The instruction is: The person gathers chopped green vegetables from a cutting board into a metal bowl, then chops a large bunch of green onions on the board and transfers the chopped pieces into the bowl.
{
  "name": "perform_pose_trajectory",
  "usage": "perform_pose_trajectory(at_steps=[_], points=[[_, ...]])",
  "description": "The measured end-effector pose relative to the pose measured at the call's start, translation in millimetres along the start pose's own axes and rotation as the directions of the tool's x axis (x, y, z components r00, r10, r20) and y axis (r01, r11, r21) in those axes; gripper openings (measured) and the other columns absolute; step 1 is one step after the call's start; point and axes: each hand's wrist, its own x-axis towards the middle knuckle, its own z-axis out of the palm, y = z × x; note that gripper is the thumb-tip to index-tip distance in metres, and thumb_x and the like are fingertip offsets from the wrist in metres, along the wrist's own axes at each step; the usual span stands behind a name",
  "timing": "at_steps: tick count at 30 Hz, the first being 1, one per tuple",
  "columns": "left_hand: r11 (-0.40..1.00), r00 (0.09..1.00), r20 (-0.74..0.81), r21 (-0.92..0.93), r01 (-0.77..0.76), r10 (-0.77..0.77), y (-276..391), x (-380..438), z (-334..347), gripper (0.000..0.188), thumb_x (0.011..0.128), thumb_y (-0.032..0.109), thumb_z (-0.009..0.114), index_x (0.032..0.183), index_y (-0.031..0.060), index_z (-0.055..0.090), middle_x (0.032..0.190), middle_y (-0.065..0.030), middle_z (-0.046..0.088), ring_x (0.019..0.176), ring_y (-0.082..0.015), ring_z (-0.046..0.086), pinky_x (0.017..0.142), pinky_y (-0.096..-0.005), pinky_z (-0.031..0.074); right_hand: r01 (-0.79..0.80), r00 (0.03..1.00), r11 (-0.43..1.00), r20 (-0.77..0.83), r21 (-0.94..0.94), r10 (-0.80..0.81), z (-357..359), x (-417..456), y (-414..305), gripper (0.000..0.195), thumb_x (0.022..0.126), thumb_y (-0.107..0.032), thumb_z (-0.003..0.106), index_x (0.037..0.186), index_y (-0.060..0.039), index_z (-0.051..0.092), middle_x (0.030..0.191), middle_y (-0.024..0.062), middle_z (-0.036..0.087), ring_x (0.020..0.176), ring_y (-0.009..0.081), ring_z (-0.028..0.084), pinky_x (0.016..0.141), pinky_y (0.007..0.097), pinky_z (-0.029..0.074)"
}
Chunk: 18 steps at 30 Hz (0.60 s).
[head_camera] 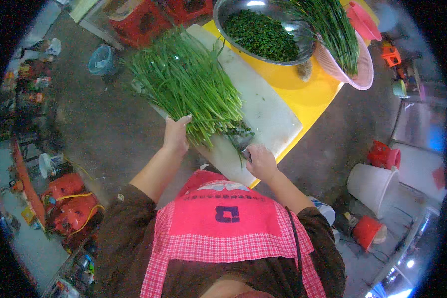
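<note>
A large bunch of garlic chives (193, 82) lies across the left part of a white cutting board (275, 111), its pale cut ends towards me. My left hand (177, 134) grips the bunch at its near left side, thumb on top and the other fingers mostly hidden. In my right hand (261, 162) is the handle of a knife (242, 141), held over the board's near part. The blade lies by the stem ends, partly covered with dark chopped bits of chive (240, 130).
A yellow table (283, 78) carries the board. At its far side stands a steel bowl (219, 22) of chopped greens, beside a pink basket (367, 74) holding more long chives. Red stools (141, 26) and a blue bin (101, 61) stand beyond the table's left side.
</note>
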Motion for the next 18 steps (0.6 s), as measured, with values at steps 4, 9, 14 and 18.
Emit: perform_pose_trajectory(at_steps=[4,9,14,18], points=[[0.986,0.974,-0.197,0.097,0.136,-0.115,-8.9,21.9,0.7,0.050,0.083,0.007,0.058,0.126,0.0063,0.034,0.118,-0.0152,0.049,0.103,-0.0286,0.054,0.084,-0.0485,0.049,-0.159,0.982,0.980,0.126,0.121,0.144,-11.6,-6.1,7.4,0.033,0.074,-0.014,0.060,0.105,-0.0055,0.049,0.091,0.0207,0.061,0.086,0.0395,0.060,0.073,0.0491,0.049],[0.979,0.967,-0.188,0.081,0.187,-0.169,-15.9,59.6,7.7,0.035,0.081,0.013,0.058,0.113,0.0038,0.047,0.113,-0.0133,0.052,0.102,-0.0274,0.053,0.076,-0.0483,0.047,-0.224,0.974,0.968,0.066,0.113,0.218,-40.6,-61.5,25.0,0.037,0.071,-0.010,0.060,0.105,-0.0047,0.047,0.084,0.0215,0.062,0.078,0.0418,0.061,0.068,0.0490,0.048],[0.970,0.975,-0.170,0.167,0.174,-0.145,-23.5,103.8,15.2,0.036,0.080,0.014,0.061,0.111,0.0005,0.048,0.113,-0.0127,0.052,0.105,-0.0264,0.051,0.086,-0.0424,0.045,-0.383,0.917,0.921,-0.093,0.071,0.388,-43.1,-108.8,36.2,0.036,0.072,-0.008,0.059,0.105,-0.0057,0.046,0.081,0.0204,0.061,0.076,0.0410,0.061,0.067,0.0489,0.048],[0.919,0.959,0.017,0.291,0.265,-0.282,-14.0,114.9,-6.1,0.039,0.081,0.013,0.063,0.113,-0.0030,0.046,0.118,-0.0140,0.052,0.103,-0.0267,0.052,0.091,-0.0413,0.045,-0.591,0.766,0.789,-0.191,0.165,0.614,-24.4,-107.7,11.5,0.040,0.072,-0.007,0.061,0.107,-0.0065,0.042,0.087,0.0194,0.061,0.081,0.0402,0.061,0.069,0.0477,0.049]])
